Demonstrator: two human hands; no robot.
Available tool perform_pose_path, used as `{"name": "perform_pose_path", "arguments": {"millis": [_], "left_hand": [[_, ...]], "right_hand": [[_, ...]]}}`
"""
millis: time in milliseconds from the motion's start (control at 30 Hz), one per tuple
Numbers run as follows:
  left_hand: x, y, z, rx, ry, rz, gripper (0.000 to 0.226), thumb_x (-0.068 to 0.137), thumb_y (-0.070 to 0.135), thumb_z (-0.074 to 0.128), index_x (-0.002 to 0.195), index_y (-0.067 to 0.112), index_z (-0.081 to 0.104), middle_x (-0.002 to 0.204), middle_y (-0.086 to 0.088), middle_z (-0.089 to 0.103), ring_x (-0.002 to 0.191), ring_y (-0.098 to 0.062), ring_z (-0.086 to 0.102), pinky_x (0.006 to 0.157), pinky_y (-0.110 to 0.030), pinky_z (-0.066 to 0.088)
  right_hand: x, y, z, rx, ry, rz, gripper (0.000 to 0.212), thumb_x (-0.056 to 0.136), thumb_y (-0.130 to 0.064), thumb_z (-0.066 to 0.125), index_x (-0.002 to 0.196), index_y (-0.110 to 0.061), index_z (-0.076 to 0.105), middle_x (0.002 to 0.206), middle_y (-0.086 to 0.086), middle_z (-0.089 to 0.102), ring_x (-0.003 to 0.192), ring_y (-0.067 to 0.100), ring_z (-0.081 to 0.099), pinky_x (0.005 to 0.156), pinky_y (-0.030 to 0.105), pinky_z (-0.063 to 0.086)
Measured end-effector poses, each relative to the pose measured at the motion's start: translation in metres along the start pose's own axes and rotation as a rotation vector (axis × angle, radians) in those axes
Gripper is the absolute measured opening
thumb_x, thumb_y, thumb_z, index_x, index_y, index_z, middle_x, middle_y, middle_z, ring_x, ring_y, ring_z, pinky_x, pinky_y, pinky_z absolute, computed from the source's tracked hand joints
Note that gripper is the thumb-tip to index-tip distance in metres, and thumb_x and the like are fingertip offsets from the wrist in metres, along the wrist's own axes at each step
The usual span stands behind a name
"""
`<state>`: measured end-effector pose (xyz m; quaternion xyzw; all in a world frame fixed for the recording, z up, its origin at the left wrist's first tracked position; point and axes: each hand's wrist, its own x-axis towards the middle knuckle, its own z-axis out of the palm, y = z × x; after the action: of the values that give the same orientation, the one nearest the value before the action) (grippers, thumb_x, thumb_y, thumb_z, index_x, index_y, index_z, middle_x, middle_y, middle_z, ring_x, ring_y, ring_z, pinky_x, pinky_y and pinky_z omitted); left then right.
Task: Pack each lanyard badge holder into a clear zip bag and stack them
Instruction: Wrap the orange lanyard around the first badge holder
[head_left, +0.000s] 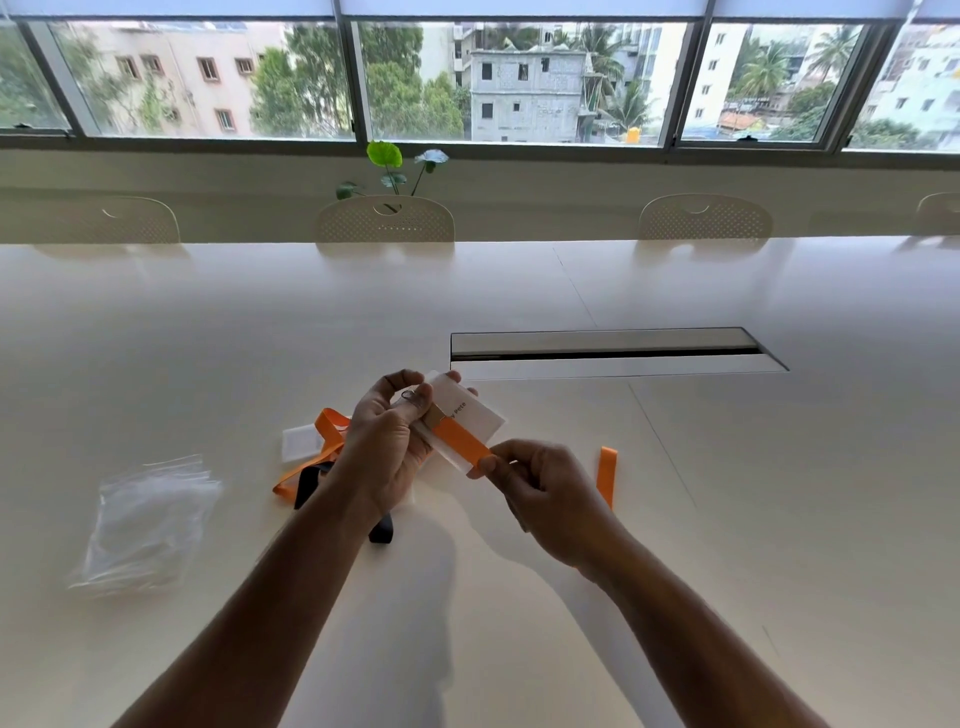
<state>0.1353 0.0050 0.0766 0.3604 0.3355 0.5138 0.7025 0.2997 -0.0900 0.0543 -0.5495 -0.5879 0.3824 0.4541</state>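
Left hand (387, 447) grips the badge holder (470, 410) above the white table (675, 519), fingers curled round its clip end. Right hand (545, 493) pinches the orange lanyard strap (460, 441) lying across the holder. Clear zip bags (148, 519) lie well left; further lanyards (311, 467) rest beneath the left wrist.

Looks like an office meeting room. Long white table (208, 322) with a flip-up cable hatch (613, 351) at 1 o'clock, matching perforated chairs (385, 221) tucked in along the far edge at 12. Wall-wide windows (519, 78) behind, facing apartment blocks and palms from a few floors up. Small plant (387, 166) on the sill at 12.
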Motion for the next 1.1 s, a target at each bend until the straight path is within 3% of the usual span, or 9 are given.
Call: {"name": "perform_pose_path", "arguments": {"millis": [167, 333, 400, 500, 600, 733, 800, 900, 1100], "left_hand": [[0.0, -0.01, 0.0, 0.136, 0.044, -0.035, 0.01, 0.101, 0.016, 0.054, 0.109, 0.02, 0.06, 0.124, -0.014, 0.064, 0.116, -0.033, 0.062, 0.082, -0.047, 0.061], [-0.013, -0.018, 0.003, 0.752, -0.23, 0.343, 0.021, 0.105, 0.01, 0.047, 0.117, 0.018, 0.062, 0.122, 0.001, 0.065, 0.115, -0.014, 0.064, 0.093, -0.03, 0.058], [-0.022, -0.017, 0.008, 0.726, -0.38, 0.397, 0.032, 0.107, 0.023, 0.038, 0.131, 0.013, 0.056, 0.115, -0.004, 0.067, 0.106, -0.014, 0.066, 0.087, -0.028, 0.056], [-0.031, -0.011, 0.014, 0.704, -0.535, 0.316, 0.06, 0.097, 0.055, 0.031, 0.146, 0.023, 0.045, 0.113, -0.013, 0.062, 0.106, -0.016, 0.061, 0.092, -0.028, 0.053], [-0.032, -0.01, 0.024, 0.597, -0.547, 0.23, 0.067, 0.088, 0.065, 0.034, 0.143, 0.028, 0.046, 0.092, -0.015, 0.056, 0.089, -0.014, 0.056, 0.082, -0.029, 0.051], [-0.022, -0.01, 0.026, 0.328, -0.495, 0.109, 0.077, 0.087, 0.065, 0.038, 0.127, 0.001, 0.054, 0.068, -0.002, 0.049, 0.062, -0.012, 0.047, 0.062, -0.031, 0.043], [-0.017, -0.006, 0.022, 0.251, -0.486, 0.108, 0.083, 0.089, 0.066, 0.033, 0.137, 0.0, 0.051, 0.083, -0.016, 0.06, 0.073, -0.026, 0.06, 0.067, -0.036, 0.052], [-0.012, 0.005, 0.019, 0.105, -0.409, 0.135, 0.082, 0.088, 0.067, 0.037, 0.15, 0.014, 0.044, 0.124, -0.019, 0.062, 0.115, -0.033, 0.06, 0.096, -0.045, 0.051], [-0.01, 0.021, 0.02, -0.017, -0.317, 0.172, 0.073, 0.1, 0.063, 0.022, 0.152, 0.014, 0.041, 0.119, -0.013, 0.062, 0.111, -0.03, 0.059, 0.101, -0.048, 0.048]], "right_hand": [[-0.005, -0.006, 0.004, 0.2, 0.059, -0.105, 0.022, 0.103, -0.028, 0.057, 0.093, -0.017, 0.073, 0.054, -0.004, 0.056, 0.049, 0.011, 0.043, 0.05, 0.022, 0.037], [-0.002, -0.021, -0.005, 0.377, 0.027, -0.171, 0.023, 0.105, -0.019, 0.054, 0.093, -0.009, 0.071, 0.071, 0.007, 0.066, 0.057, 0.017, 0.055, 0.055, 0.025, 0.047], [0.001, -0.025, -0.007, 0.399, 0.025, -0.183, 0.022, 0.103, -0.019, 0.053, 0.094, -0.007, 0.071, 0.076, 0.007, 0.069, 0.064, 0.02, 0.062, 0.06, 0.03, 0.051], [0.005, -0.029, -0.007, 0.441, 0.011, -0.181, 0.026, 0.097, -0.023, 0.055, 0.098, -0.001, 0.069, 0.08, 0.007, 0.073, 0.074, 0.021, 0.069, 0.067, 0.032, 0.056], [0.01, -0.034, -0.006, 0.447, 0.001, -0.181, 0.024, 0.101, -0.018, 0.052, 0.098, 0.0, 0.068, 0.077, 0.007, 0.072, 0.072, 0.018, 0.069, 0.067, 0.03, 0.057], [0.014, -0.039, -0.001, 0.431, -0.009, -0.134, 0.028, 0.108, -0.01, 0.045, 0.096, 0.002, 0.068, 0.074, 0.007, 0.069, 0.067, 0.019, 0.065, 0.063, 0.028, 0.055], [0.012, -0.039, 0.003, 0.451, -0.04, -0.094, 0.03, 0.109, -0.015, 0.044, 0.096, 0.001, 0.066, 0.072, 0.008, 0.067, 0.06, 0.019, 0.063, 0.058, 0.028, 0.055], [0.008, -0.036, 0.005, 0.453, -0.098, -0.039, 0.028, 0.107, -0.02, 0.046, 0.099, -0.003, 0.067, 0.069, 0.008, 0.063, 0.053, 0.015, 0.058, 0.052, 0.026, 0.053], [0.004, -0.033, 0.007, 0.296, -0.11, 0.012, 0.028, 0.108, -0.024, 0.049, 0.096, -0.016, 0.073, 0.061, -0.001, 0.05, 0.05, 0.009, 0.036, 0.047, 0.023, 0.03]]}}
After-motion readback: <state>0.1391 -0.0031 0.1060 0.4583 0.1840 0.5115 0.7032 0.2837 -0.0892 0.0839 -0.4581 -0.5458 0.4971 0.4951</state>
